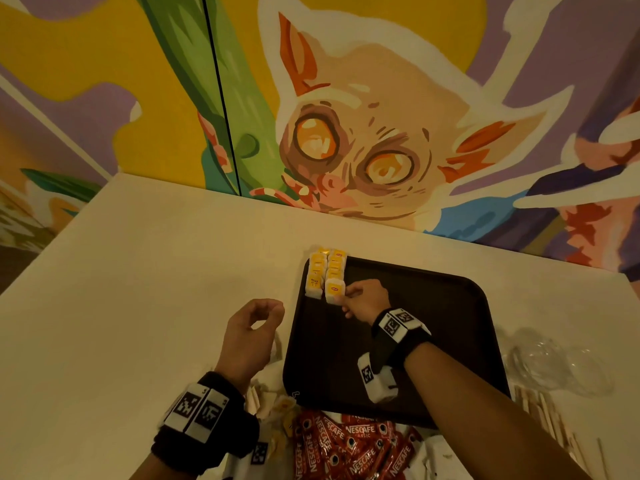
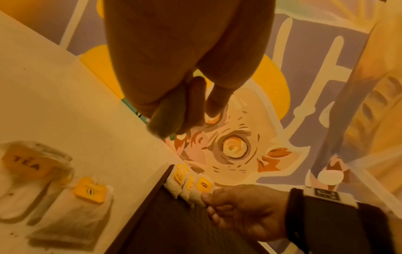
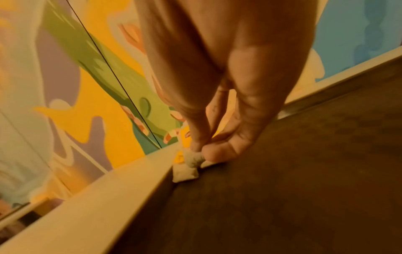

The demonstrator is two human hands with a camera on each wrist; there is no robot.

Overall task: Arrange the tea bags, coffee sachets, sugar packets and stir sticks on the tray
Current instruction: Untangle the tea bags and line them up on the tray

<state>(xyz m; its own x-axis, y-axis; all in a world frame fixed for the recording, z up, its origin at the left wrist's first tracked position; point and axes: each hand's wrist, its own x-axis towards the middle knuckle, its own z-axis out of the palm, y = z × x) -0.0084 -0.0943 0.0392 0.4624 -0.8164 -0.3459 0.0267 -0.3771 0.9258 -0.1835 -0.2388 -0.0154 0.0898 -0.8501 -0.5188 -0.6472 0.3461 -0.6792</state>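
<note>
The right hand (image 1: pixel 363 299) pinches the nearest tea bag (image 1: pixel 334 289) between thumb and fingertips, holding its lower corner against the tray floor. This bag heads the right-hand column of 2 overlapping columns of tea bags (image 1: pixel 327 271) laid in the far-left corner of the dark tray (image 1: pixel 450 323); the farthest bags reach over the rim.

The left hand (image 1: pixel 251 336) hovers above the table (image 1: pixel 156 254), just left of the tray, fingers loosely curled toward the thumb and holding nothing.

Status, as judged: the tea-bag step is under way and well advanced. At least 2 loose tea bags (image 2: pixel 87 202) lie on the table beside the tray. The red coffee sachets (image 1: pixel 346 445) lie piled at the near edge, off the tray. The wooden stir sticks (image 1: pixel 547 420) lie to the right, also off the tray. Sugar packets cannot be identified with certainty. The rest of the tray floor is bare.
</note>
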